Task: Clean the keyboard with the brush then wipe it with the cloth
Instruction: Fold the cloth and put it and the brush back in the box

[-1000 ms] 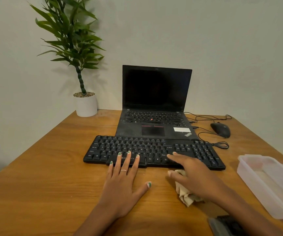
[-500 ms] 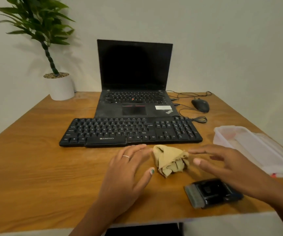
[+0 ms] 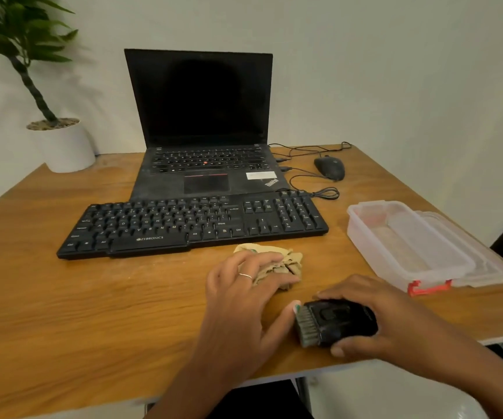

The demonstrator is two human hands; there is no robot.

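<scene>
A black keyboard point(image 3: 189, 225) lies across the wooden desk in front of the laptop. Just below its right half sits a crumpled beige cloth point(image 3: 286, 260). My left hand point(image 3: 244, 300) rests on the cloth's near side with fingers loosely spread over it, thumb stretched toward the brush. A black brush point(image 3: 334, 322) with grey bristles pointing left lies near the desk's front edge. My right hand point(image 3: 389, 322) grips it, fingers curled over its far side and thumb on the near side.
An open black laptop point(image 3: 204, 116) stands behind the keyboard. A black mouse point(image 3: 329, 167) and its looped cables lie at the back right. A clear plastic container point(image 3: 407, 240) with a red clip sits right. A potted plant point(image 3: 59, 143) stands back left.
My right hand left the keyboard, drew back and closed round the brush. My left hand slid off the keys onto the cloth. The camera tilted down and nearer.
</scene>
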